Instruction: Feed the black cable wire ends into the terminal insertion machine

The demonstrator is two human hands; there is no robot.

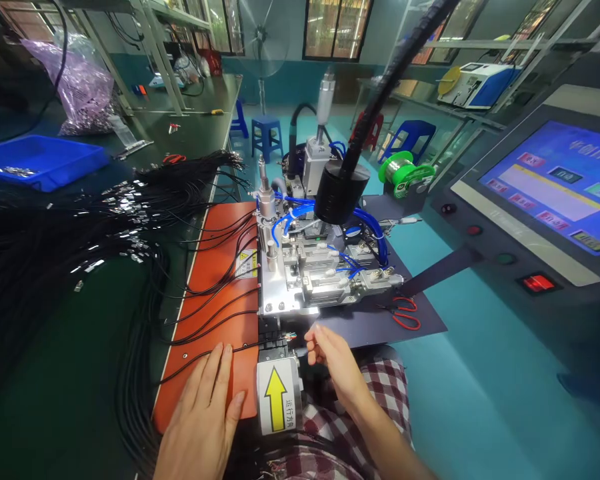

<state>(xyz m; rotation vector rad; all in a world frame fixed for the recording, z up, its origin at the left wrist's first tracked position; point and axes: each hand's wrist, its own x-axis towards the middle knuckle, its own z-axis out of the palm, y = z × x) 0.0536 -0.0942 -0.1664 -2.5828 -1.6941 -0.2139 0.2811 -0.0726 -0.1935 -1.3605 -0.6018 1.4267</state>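
Resting left hand [200,417] flat, fingers open, on the flat orange mat [240,377], fingertips at the thin black cable [247,346]; curling right hand [335,357] narrow, just right of its bared end.

head view | from wearer's head | faces forward, down | near the machine [325,267]

Left hand [198,415] cut off at bottom

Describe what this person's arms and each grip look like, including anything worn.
The left grip and right grip are ungloved human hands, with no ring or watch in view. The right forearm shows no sleeve; the left is mostly out of frame. Checked maroon-and-white cloth covers the lap.
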